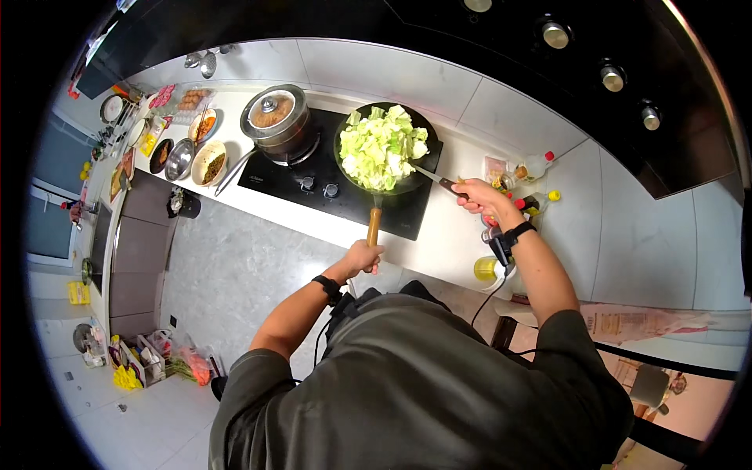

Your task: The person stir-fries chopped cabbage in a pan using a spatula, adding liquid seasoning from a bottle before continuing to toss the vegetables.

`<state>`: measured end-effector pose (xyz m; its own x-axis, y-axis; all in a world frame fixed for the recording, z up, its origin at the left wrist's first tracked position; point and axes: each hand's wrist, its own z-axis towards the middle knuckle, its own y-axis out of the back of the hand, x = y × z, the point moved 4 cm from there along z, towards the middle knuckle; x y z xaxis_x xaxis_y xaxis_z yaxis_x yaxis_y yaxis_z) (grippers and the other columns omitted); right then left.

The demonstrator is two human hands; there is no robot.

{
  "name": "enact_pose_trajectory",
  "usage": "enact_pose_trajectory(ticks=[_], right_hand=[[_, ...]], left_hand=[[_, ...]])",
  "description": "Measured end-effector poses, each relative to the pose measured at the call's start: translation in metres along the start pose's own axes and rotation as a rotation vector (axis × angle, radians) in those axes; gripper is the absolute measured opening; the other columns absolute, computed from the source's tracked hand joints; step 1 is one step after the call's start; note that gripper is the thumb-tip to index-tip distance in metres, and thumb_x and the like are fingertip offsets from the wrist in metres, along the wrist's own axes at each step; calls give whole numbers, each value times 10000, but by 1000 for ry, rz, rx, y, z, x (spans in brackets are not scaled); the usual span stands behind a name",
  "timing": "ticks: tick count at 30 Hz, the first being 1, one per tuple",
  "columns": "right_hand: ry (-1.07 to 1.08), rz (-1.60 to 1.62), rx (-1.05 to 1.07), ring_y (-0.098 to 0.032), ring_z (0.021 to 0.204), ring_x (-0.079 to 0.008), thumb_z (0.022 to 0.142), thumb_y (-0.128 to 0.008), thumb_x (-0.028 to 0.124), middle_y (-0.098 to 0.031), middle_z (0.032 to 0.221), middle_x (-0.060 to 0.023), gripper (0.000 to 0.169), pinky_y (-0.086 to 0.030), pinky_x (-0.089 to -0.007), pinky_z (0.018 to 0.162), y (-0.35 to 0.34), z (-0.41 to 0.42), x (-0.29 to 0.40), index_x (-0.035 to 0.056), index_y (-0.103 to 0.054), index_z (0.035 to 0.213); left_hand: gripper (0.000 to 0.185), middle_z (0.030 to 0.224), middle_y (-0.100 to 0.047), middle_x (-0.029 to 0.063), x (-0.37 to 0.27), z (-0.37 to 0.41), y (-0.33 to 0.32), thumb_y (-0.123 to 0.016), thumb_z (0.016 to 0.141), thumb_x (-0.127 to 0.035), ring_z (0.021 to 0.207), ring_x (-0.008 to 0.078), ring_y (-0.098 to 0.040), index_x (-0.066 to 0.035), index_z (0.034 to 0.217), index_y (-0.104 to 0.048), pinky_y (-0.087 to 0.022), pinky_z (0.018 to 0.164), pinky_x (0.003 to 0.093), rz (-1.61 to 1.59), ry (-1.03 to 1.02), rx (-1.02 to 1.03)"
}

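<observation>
A dark wok (405,187) sits on the right side of the black glass gas hob (352,208), heaped with chopped pale green cabbage (382,147). My left hand (363,257) grips the end of the wok's wooden handle (373,226). In my right hand (482,197) is the dark handle of a metal cooking utensil (432,175); its head is hidden at the cabbage's right edge. A lidded pot (276,126) with a glass lid stands over the left burner.
Left on the counter are a bowl of chopped food (210,164), a metal bowl (180,158), a plate of food (203,126) and eggs (192,100). Bottles (534,166) and a yellow-filled jug (486,268) stand right. The black range hood (352,23) hangs overhead.
</observation>
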<state>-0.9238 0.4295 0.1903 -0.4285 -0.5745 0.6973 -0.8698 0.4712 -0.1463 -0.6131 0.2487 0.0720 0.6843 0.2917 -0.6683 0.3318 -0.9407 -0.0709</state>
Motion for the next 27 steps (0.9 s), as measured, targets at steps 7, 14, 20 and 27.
enact_pose_trajectory(ticks=[7, 14, 20, 27], right_hand=[[-20, 386, 62, -316, 434, -53, 1057, -556, 211, -520, 734, -38, 127, -206, -217, 348, -24, 48, -21, 109, -498, 1009], [65, 376, 27, -333, 406, -44, 1060, -579, 225, -515, 685, -13, 143, -234, -201, 334, -18, 19, -39, 142, -479, 998], [98, 351, -32, -337, 407, -42, 1054, -593, 235, -516, 672, 9, 122, -233, -203, 337, -12, 4, -50, 147, -514, 1022], [142, 154, -141, -324, 413, -35, 1061, -563, 222, -511, 670, 24, 73, -226, -222, 347, -23, -1, -33, 151, -562, 1077]], left_hand=[[236, 661, -600, 60, 0, 1, 0, -645, 976, -204, 490, 191, -626, -6, 894, -545, -474, 415, 302, -9, 30, 46], [241, 646, -602, 69, -1, 0, 12, -644, 973, -194, 485, 203, -642, 1, 876, -543, -472, 407, 295, 13, 0, 10], [249, 643, -605, 75, -1, -2, 16, -646, 972, -197, 486, 210, -656, 3, 862, -546, -466, 397, 293, 34, -3, 0], [269, 638, -611, 95, -7, -8, 16, -630, 966, -177, 487, 216, -658, 38, 821, -557, -491, 402, 308, 41, -25, -24]])
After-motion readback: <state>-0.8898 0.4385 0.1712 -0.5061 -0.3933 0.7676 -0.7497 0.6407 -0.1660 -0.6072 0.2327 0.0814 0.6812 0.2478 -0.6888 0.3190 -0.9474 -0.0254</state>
